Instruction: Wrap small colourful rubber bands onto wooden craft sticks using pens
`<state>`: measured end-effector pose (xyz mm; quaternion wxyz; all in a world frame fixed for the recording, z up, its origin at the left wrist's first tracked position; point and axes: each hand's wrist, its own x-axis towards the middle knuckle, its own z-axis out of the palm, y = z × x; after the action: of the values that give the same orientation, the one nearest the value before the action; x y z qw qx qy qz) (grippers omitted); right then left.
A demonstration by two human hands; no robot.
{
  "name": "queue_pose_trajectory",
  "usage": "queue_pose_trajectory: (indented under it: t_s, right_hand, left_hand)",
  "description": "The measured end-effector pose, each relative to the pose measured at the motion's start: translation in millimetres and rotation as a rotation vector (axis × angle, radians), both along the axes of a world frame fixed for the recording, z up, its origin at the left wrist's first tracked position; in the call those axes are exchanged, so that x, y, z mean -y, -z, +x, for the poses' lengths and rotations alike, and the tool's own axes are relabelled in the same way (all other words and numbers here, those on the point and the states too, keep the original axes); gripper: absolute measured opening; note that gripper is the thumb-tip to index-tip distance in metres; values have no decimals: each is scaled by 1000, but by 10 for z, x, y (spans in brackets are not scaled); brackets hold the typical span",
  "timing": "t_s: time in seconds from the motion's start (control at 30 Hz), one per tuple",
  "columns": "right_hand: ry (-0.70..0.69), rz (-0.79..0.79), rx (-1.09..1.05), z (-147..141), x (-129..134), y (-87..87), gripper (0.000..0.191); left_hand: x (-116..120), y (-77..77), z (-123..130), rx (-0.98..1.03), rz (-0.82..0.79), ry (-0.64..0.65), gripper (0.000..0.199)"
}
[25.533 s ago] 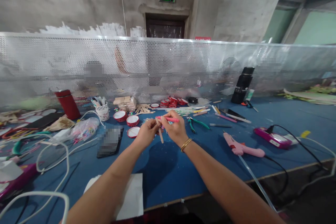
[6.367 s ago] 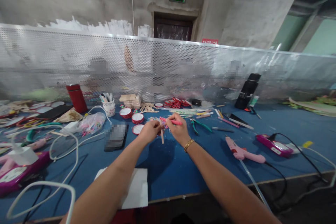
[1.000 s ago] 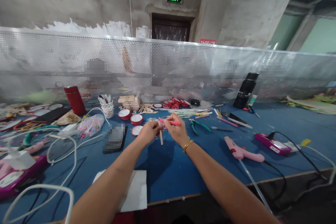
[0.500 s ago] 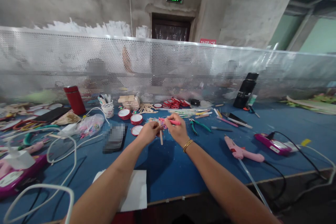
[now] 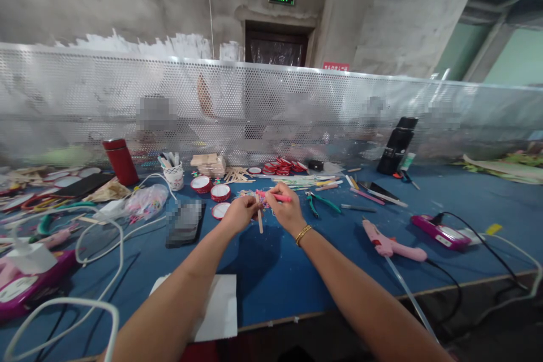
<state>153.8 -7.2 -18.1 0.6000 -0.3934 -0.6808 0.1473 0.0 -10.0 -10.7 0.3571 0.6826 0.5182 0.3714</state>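
Near the middle of the blue table, my left hand (image 5: 244, 212) is closed on a thin wooden stick (image 5: 260, 222), which points down toward me. My right hand (image 5: 285, 209), with a gold bracelet at the wrist, pinches a pink pen-like tool (image 5: 278, 197). The tool's tip lies close to the top of the stick; whether they touch is too small to tell. Small colourful pieces (image 5: 268, 210) are spread on the table around and behind the hands. Round red-rimmed white discs (image 5: 220, 192) sit just left of my left hand.
Green-handled pliers (image 5: 324, 202) and a pink glue gun (image 5: 390, 244) lie to the right. A phone (image 5: 185, 223), a cup of pens (image 5: 173, 176), a red bottle (image 5: 121, 162) and white cables are on the left. White paper (image 5: 220, 305) lies at the front edge. A perforated screen (image 5: 263, 107) stands behind.
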Motion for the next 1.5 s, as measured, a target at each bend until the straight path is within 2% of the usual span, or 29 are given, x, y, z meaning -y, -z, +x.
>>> queue_pose_trajectory:
  t_s: [1.13,1.3,1.5]
  right_hand:
    - [25,-15,-10,16,-10,0,14]
    - [-18,-24,-6,3,1,-5,15]
    - [40,-1,-5,11,-3,-9,13]
  left_hand:
    - [-29,19,-20,-11,8,-8,30]
    - [17,-24,2,15,10,-12,30]
    - [27,-25,9,9,13,-17,27]
